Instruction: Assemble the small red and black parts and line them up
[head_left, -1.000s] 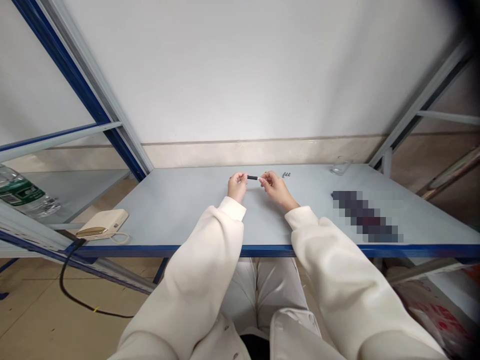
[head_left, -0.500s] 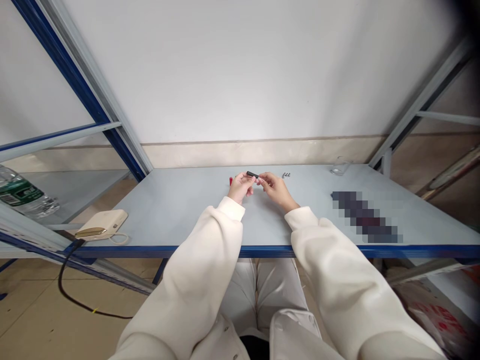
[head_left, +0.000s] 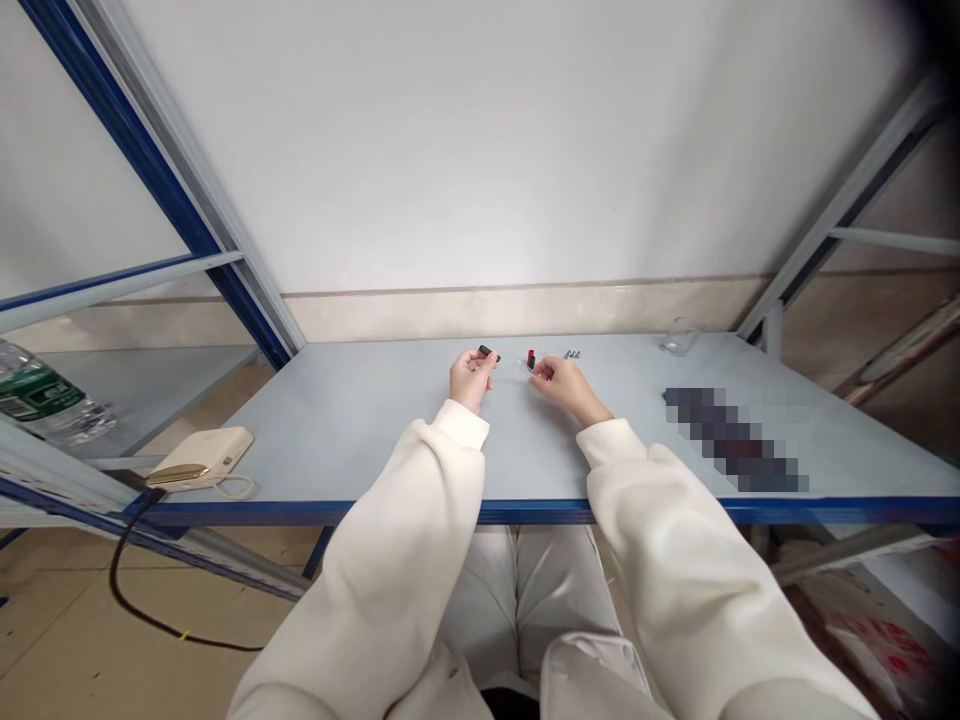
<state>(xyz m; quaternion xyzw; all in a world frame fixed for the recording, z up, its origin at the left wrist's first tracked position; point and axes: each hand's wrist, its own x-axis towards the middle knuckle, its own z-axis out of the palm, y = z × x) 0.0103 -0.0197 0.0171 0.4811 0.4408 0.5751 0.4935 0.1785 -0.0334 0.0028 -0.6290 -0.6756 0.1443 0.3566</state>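
My left hand point(head_left: 471, 380) is closed in a pinch around a short black cylindrical piece point(head_left: 489, 354), held tilted above the table. To the right, my right hand point(head_left: 566, 385) is also closed, thumb and fingertips together. Something thin and pale shows by its fingertips; it is too small to name. Right by those fingers is a small red-and-black piece point(head_left: 531, 358); I cannot tell whether they touch it. Several small shiny metal parts point(head_left: 573, 355) lie just behind my right hand.
A clear glass point(head_left: 681, 340) sits at the back right, with a blurred-out dark object point(head_left: 735, 440) nearer the front. At the left edge lie a white box-shaped device point(head_left: 202, 458) and a black cable point(head_left: 116, 575). A water bottle point(head_left: 45, 395) rests farther left. Blue-grey posts point(head_left: 217, 240) frame the table.
My hands have moved apart, the left one slightly leftward with the black piece. A red-and-black piece now shows between them, and the red piece left of my left hand no longer shows.
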